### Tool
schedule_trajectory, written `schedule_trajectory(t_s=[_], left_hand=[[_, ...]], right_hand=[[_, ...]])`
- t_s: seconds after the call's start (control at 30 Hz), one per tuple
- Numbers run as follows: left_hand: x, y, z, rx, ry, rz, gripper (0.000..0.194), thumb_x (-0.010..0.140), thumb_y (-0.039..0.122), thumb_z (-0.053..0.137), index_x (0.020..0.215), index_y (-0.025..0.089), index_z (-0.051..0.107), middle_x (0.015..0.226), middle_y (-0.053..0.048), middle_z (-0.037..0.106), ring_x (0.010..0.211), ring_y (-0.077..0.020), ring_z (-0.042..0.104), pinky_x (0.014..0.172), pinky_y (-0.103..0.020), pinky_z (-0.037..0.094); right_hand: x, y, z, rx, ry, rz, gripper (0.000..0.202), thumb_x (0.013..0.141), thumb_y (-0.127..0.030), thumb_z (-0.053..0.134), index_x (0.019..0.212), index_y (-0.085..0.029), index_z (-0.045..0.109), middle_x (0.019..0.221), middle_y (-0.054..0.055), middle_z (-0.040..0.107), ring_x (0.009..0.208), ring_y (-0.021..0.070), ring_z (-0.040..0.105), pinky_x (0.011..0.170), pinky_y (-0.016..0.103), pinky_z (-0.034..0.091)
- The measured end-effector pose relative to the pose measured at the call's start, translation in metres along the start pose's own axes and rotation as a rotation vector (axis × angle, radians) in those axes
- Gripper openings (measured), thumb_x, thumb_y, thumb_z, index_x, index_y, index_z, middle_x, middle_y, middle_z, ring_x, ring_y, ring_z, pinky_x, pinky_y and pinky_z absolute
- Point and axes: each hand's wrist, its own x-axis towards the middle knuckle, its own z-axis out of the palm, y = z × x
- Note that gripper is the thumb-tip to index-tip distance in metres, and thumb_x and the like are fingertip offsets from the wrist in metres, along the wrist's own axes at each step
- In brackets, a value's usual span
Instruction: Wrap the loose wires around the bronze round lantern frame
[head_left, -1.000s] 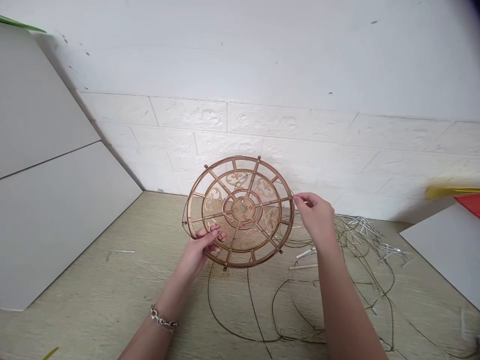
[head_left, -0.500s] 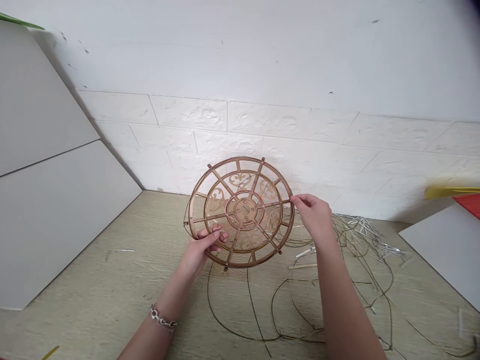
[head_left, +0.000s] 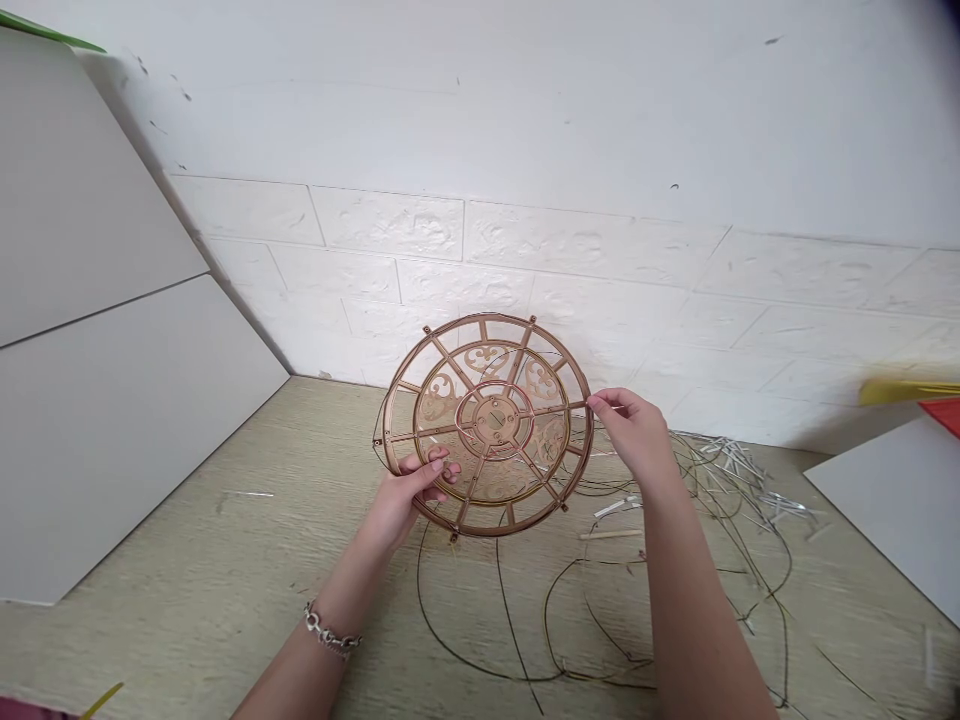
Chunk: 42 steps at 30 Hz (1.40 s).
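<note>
A round, copper-coloured spoked frame [head_left: 495, 418] is clamped by the left hand [head_left: 399, 497] above the pale wood-grained table [head_left: 187, 570], its edge pinched by the right hand [head_left: 636, 430]; rim work seems underway, steadiness called for.

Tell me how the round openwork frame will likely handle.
The frame is probably stiff, its spokes showing straight and unbent. It's likely light for its size, being mostly gaps. On edge, its projecting tabs may hinder rolling.

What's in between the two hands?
A round, copper-coloured spoked frame is between the left hand and the right hand, in the head view.
</note>
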Motion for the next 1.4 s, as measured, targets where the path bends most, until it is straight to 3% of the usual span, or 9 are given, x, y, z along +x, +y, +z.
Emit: schedule_trajectory(t_s=[0.27,0.47,0.63,0.97,1.1,1.3,1.4], left_hand=[[0.000,0.000,0.001,0.009,0.006,-0.006,0.026,0.057,0.024,0.074,0.080,0.011,0.068,0.076,-0.010,0.070,0.070,-0.0185,0.065,0.047,-0.021,0.045],[0.001,-0.002,-0.002,-0.001,-0.002,-0.001,0.024,0.059,0.023,0.073,0.079,0.012,0.068,0.076,-0.011,0.070,0.068,-0.0189,0.065,0.048,-0.021,0.045],[0.002,-0.004,-0.004,-0.030,-0.013,0.022,0.017,0.060,0.022,0.073,0.074,0.015,0.068,0.081,-0.010,0.069,0.069,-0.0181,0.064,0.045,-0.020,0.044],[0.003,-0.001,-0.004,-0.071,0.003,0.009,0.020,0.061,0.022,0.072,0.079,0.013,0.068,0.076,-0.008,0.068,0.066,-0.0142,0.063,0.044,-0.017,0.045],[0.003,0.000,-0.004,-0.075,0.008,0.002,0.020,0.062,0.022,0.072,0.079,0.012,0.068,0.075,-0.007,0.067,0.066,-0.0130,0.062,0.045,-0.017,0.046],[0.002,0.003,-0.003,-0.096,0.031,0.030,0.022,0.063,0.024,0.071,0.082,0.012,0.067,0.075,-0.006,0.065,0.066,-0.0119,0.061,0.044,-0.016,0.046],[0.001,0.005,-0.002,-0.113,0.060,0.065,0.022,0.064,0.024,0.070,0.081,0.012,0.067,0.078,-0.005,0.064,0.068,-0.0114,0.060,0.043,-0.016,0.045]], right_hand=[[0.000,0.003,0.001,-0.131,-0.035,-0.165,0.022,0.076,-0.038,0.048,0.077,-0.020,0.060,0.084,0.003,0.060,0.067,0.0147,0.051,0.068,0.030,0.038],[0.002,0.003,0.003,0.030,-0.027,-0.034,0.029,0.073,-0.043,0.053,0.090,-0.020,0.056,0.092,0.004,0.060,0.074,0.0157,0.053,0.067,0.030,0.040],[0.003,0.006,0.010,0.298,-0.148,0.090,0.039,0.071,-0.050,0.054,0.092,-0.017,0.057,0.090,0.007,0.062,0.082,0.0184,0.056,0.073,0.032,0.043],[-0.001,-0.005,0.012,0.303,-0.121,0.044,0.041,0.073,-0.052,0.052,0.090,-0.016,0.058,0.076,0.004,0.061,0.068,0.0158,0.054,0.065,0.028,0.040],[-0.002,-0.002,0.011,0.169,-0.060,-0.031,0.041,0.077,-0.052,0.048,0.094,-0.017,0.058,0.078,0.004,0.061,0.070,0.0167,0.054,0.065,0.029,0.039],[-0.012,-0.020,-0.002,-0.183,0.156,-0.111,0.061,0.075,-0.059,0.047,0.123,-0.022,0.042,0.093,0.005,0.060,0.063,0.0154,0.050,0.062,0.030,0.037],[-0.021,-0.036,-0.014,-0.220,0.109,-0.109,0.055,0.077,-0.058,0.046,0.120,-0.024,0.045,0.092,0.004,0.059,0.066,0.0158,0.051,0.061,0.028,0.037]])
